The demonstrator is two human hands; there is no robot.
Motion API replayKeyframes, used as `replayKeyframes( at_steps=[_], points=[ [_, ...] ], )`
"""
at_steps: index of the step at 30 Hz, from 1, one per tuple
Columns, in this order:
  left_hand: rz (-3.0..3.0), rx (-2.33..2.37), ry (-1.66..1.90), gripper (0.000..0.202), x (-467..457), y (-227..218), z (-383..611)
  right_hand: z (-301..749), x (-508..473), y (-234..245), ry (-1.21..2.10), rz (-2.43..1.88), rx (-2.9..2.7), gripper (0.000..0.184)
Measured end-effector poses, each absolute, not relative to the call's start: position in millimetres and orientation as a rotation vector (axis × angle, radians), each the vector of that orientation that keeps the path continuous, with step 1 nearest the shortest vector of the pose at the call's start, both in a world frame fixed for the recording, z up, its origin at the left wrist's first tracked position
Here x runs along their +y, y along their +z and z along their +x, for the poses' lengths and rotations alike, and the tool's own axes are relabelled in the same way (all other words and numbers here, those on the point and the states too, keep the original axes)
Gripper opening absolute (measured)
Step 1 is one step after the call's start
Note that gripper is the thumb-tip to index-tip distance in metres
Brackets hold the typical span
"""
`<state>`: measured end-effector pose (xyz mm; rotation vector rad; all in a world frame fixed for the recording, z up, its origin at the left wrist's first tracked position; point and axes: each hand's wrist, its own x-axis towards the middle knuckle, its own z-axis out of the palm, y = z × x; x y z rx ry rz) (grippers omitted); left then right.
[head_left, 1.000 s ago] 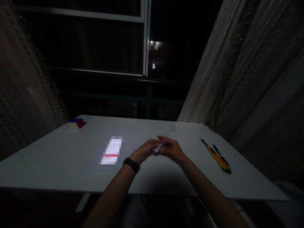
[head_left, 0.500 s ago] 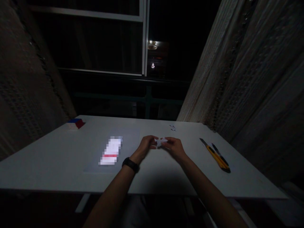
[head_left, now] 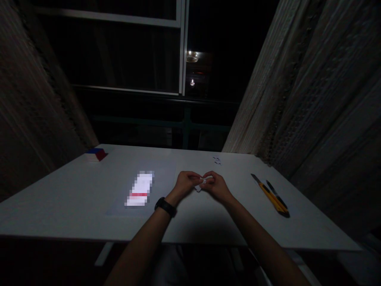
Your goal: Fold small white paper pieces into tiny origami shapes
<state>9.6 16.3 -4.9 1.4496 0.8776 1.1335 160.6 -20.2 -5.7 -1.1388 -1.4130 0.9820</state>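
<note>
Both hands meet over the middle of the white table. My left hand, with a dark band on its wrist, pinches a small piece of folded white paper from the left. From the right, my right hand grips the same paper between thumb and fingers. The fingertips of the two hands nearly touch and cover most of the paper; a lower corner with a dark mark sticks out below them. Its exact folds are too dim to make out.
A lit, blurred phone-like screen lies on a pale sheet at left. A blue, red and white block sits at the far left. Small marked paper pieces lie at the back; a yellow utility knife and a dark pen are at right.
My fingertips have come closer together over the paper, and more of it is covered now. The paper's visible part has turned so a corner points downward.
</note>
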Motion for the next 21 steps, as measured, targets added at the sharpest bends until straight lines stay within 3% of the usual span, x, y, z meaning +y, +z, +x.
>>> replayKeyframes(
  at_steps=[8, 21],
  points=[
    [1.199, 0.873, 1.263, 0.029, 15.4, -0.5, 9.3, 160.8, -15.6, -8.3, 1.022, -1.047, -1.249, 0.043],
    [1.172, 0.817, 1.165, 0.041, 13.5, -2.6, 10.9, 161.8, -9.5, -14.4, 0.859, -1.068, -1.149, 0.034]
  ],
)
